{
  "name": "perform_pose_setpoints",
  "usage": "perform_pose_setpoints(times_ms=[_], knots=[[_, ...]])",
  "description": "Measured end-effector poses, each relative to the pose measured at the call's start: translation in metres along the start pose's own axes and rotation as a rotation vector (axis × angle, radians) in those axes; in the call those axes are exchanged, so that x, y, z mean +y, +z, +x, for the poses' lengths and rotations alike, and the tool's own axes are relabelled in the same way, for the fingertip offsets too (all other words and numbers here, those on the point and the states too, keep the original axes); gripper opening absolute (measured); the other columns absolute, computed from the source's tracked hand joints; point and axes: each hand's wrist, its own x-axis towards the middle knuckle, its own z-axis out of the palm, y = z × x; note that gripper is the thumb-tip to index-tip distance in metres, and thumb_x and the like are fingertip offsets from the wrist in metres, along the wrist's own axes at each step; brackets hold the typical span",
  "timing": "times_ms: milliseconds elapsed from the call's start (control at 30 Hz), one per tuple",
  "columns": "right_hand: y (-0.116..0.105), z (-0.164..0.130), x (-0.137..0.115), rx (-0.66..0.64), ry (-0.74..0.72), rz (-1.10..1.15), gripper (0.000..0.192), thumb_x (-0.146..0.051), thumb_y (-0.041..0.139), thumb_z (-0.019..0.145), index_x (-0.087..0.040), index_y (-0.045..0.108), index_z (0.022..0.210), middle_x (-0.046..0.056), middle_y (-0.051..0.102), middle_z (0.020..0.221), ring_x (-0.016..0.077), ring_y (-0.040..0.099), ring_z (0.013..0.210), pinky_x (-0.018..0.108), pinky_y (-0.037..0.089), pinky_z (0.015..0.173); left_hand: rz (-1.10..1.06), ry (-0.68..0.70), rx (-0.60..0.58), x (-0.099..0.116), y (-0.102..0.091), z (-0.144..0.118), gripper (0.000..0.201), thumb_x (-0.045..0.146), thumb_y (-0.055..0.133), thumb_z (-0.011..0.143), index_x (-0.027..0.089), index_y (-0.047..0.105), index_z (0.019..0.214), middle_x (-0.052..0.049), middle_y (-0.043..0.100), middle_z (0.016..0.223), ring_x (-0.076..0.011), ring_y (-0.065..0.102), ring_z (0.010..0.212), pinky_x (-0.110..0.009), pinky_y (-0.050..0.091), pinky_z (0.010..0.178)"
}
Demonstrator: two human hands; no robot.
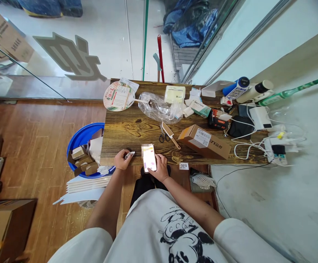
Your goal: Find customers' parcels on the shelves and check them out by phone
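Observation:
My right hand is closed around a smartphone with a lit screen, held at the table's front edge. Between the fingers of my left hand is a small white printed label, near the front left of the wooden table. Beyond the phone lie a knife with a wooden handle and a pair of scissors, partly under the knife. To the right of them rests a closed cardboard box with a barcode sticker. A white label reading 5010 hangs at the front edge.
A blue tub of cardboard scraps stands on the floor at left. A round fan, crumpled plastic and a yellowish pack lie along the back. White cables and a power strip crowd the right end.

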Motion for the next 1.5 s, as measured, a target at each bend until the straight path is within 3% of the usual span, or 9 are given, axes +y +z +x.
perform_pose_setpoints(times_ms=[400, 933, 1267, 1500], knots=[[-0.003, 0.003, -0.001, -0.004, 0.018, 0.007, 0.056, -0.036, 0.053, 0.078, -0.014, 0.041, 0.129, 0.015, 0.044, 0.119, 0.031, 0.041, 0.111, 0.051, 0.035, 0.099, -0.006, -0.001, 0.004, 0.003, -0.001, 0.001, 0.017, 0.038, 0.055, 0.074, 0.022, 0.059, 0.071, 0.0, 0.063, 0.069, -0.0164, 0.056, 0.064, -0.028, 0.041, 0.061], [0.0, 0.002, 0.006, 0.005, 0.012, 0.044, 0.059, -0.024, 0.047, 0.077, -0.018, 0.04, 0.135, 0.012, 0.044, 0.12, 0.0292, 0.041, 0.112, 0.049, 0.036, 0.099, 0.012, -0.012, -0.005, 0.003, -0.001, 0.001, 0.014, 0.036, 0.055, 0.073, 0.022, 0.059, 0.072, -0.001, 0.065, 0.071, -0.0168, 0.057, 0.066, -0.028, 0.043, 0.063], [0.005, 0.003, 0.003, 0.029, 0.058, 0.043, 0.051, -0.027, 0.048, 0.078, -0.018, 0.046, 0.128, 0.012, 0.044, 0.116, 0.0291, 0.042, 0.109, 0.049, 0.036, 0.098, 0.011, 0.004, 0.008, 0.002, 0.0, 0.0, 0.015, 0.036, 0.054, 0.074, 0.022, 0.058, 0.071, 0.0, 0.063, 0.07, -0.0165, 0.057, 0.068, -0.028, 0.043, 0.065], [0.016, 0.008, -0.008, 0.084, 0.136, 0.007, 0.059, -0.036, 0.059, 0.073, -0.014, 0.042, 0.125, 0.016, 0.041, 0.117, 0.0335, 0.038, 0.109, 0.056, 0.033, 0.097, 0.004, 0.014, 0.008, 0.002, 0.0, 0.0, 0.014, 0.035, 0.055, 0.074, 0.022, 0.058, 0.072, 0.0, 0.064, 0.072, -0.0165, 0.057, 0.068, -0.028, 0.043, 0.065]])
